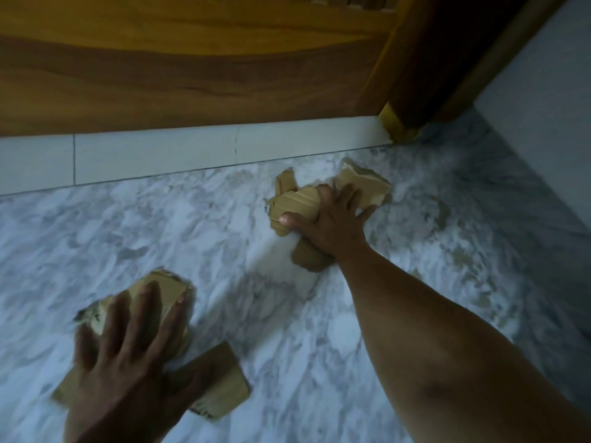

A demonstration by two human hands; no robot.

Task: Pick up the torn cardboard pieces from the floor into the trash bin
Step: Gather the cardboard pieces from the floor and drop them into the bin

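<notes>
Torn brown cardboard pieces lie on the marble floor. My right hand [326,223] presses on a cluster of them near the wall: a ribbed piece [295,203] under my thumb and index finger, a flat piece [363,182] under my spread fingers, a rounded scrap [308,259] under my wrist. My left hand [128,356] lies flat with spread fingers on a stack of pieces [160,289] at the lower left. A larger rectangular piece [217,382] sticks out beside its thumb. No trash bin is in view.
A wooden door [192,68] with a white threshold strip [160,151] runs along the far side. A dark wooden door frame [425,59] and a pale wall [543,84] stand at the right. Grey-white marble floor [287,330] lies between my hands.
</notes>
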